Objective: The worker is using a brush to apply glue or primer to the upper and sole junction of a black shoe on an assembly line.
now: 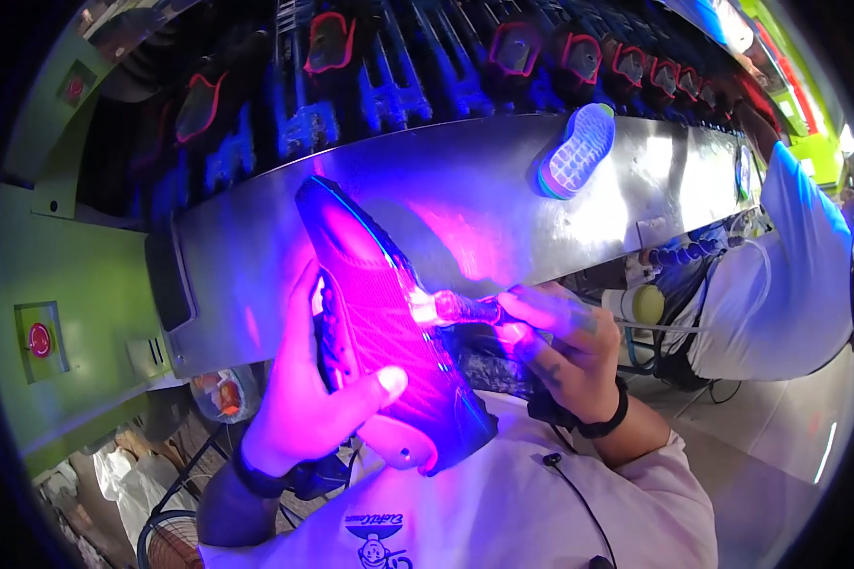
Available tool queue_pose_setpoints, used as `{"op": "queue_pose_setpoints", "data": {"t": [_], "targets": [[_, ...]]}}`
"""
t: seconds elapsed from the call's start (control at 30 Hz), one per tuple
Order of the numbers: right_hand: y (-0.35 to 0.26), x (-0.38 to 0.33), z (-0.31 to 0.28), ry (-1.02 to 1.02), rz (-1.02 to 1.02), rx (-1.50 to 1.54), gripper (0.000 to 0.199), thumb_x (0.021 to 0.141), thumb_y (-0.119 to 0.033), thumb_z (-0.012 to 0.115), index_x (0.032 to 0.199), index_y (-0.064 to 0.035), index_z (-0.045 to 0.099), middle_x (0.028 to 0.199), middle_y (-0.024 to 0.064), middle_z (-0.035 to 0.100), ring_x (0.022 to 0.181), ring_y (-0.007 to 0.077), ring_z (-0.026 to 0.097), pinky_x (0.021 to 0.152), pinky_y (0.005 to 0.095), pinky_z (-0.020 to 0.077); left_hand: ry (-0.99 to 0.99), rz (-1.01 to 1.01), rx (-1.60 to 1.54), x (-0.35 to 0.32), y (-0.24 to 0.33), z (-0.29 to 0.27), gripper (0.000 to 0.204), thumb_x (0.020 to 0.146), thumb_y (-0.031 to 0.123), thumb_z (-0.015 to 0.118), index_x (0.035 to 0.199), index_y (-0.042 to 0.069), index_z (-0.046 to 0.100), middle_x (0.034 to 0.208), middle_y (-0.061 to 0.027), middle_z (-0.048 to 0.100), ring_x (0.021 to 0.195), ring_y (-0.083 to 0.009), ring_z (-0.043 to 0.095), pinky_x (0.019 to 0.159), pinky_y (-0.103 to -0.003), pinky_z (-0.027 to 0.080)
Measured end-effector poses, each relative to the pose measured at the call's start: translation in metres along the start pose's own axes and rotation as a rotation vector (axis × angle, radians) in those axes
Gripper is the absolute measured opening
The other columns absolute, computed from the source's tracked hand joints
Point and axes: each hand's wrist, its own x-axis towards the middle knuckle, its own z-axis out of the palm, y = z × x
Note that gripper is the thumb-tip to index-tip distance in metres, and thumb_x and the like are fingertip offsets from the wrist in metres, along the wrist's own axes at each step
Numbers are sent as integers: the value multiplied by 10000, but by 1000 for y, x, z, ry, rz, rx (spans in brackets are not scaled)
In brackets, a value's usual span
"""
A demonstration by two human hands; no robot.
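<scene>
Under purple light, my left hand [304, 408] is closed around a shoe upper [375, 313], its thumb pressed on the side near the heel. The upper is tilted, toe pointing up and away, heel toward my body. My right hand [565, 346] grips the dark, wrapped handle of a brush [465, 308]. The brush's bright, glowing tip touches the upper's lower edge around its middle. A bluish wet-looking line shines along that edge. The light washes out fine detail at the tip.
A metal worktable [247, 223] runs across in front of me, with a shoe sole [579, 152] at its far side. Beyond it is a dark rack with several red-outlined shoe pieces [330, 43]. A green machine panel with a red button [39, 339] is left; a person in light clothing [778, 294] is right.
</scene>
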Motion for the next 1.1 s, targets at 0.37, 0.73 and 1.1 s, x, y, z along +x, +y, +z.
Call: {"op": "queue_pose_setpoints", "data": {"t": [0.37, 0.73, 1.1], "targets": [[1, -7, -12, -123, 23, 65, 330, 896, -89, 772, 1226, -81, 762, 1095, 155, 767, 948, 306, 734, 866, 384, 558, 198, -53, -67, 10, 3, -15, 786, 934, 125, 698, 1576, -39, 274, 1452, -153, 518, 1310, -236, 545, 1138, -402, 408], [-5, -2, -40, -132, 18, -12, 367, 852, 8, 765, 1215, -46, 758, 1093, 143, 769, 912, 287, 714, 849, 372, 556, 305, -203, -300, 22, -9, -19, 556, 1027, 204, 608, 1503, -5, 413, 1334, -116, 605, 1201, -198, 626, 1044, -358, 497], [-15, 21, -49, -41, -342, -289, 464, 746, 79, 728, 1202, -7, 740, 1069, 139, 751, 885, 289, 707, 786, 385, 571, 328, -289, -624, 21, 0, -4, 432, 1077, 383, 500, 1354, 63, 583, 1221, -71, 685, 1127, -198, 686, 1003, -384, 535]]}}
